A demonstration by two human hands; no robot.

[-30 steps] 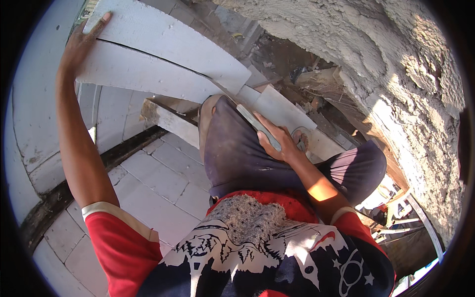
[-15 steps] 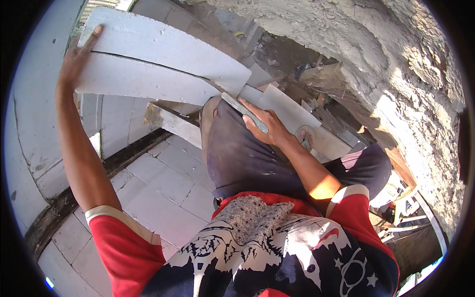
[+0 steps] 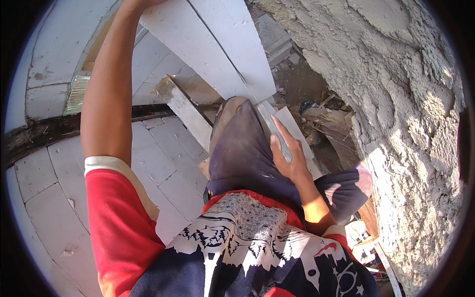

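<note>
A long white board or slab point(image 3: 198, 47) reaches from the top edge down to my knee, with a dark lengthwise slit in it. My left hand point(image 3: 144, 3) is at the board's far left edge, cut off by the top of the view, so its fingers are hidden. My right hand point(image 3: 293, 157) is closed around a long, flat grey tool point(image 3: 280, 134) beside my thigh. The tool's far tip points at the board's near end, in line with the slit; whether a blade sits inside the slit, I cannot make out.
Rough plaster wall point(image 3: 366, 64) rises close on the right. A narrow pale plank point(image 3: 185, 111) leans left of my knee. Another pale slab point(image 3: 294, 129) lies beyond my right hand. Debris point(image 3: 309, 106) litters the ground ahead. White block paving point(image 3: 158, 153) covers the floor at left.
The view has turned left, so the board now stands steeper in it and my left hand has slid to the top edge. My right hand still grips the tool near the board's end.
</note>
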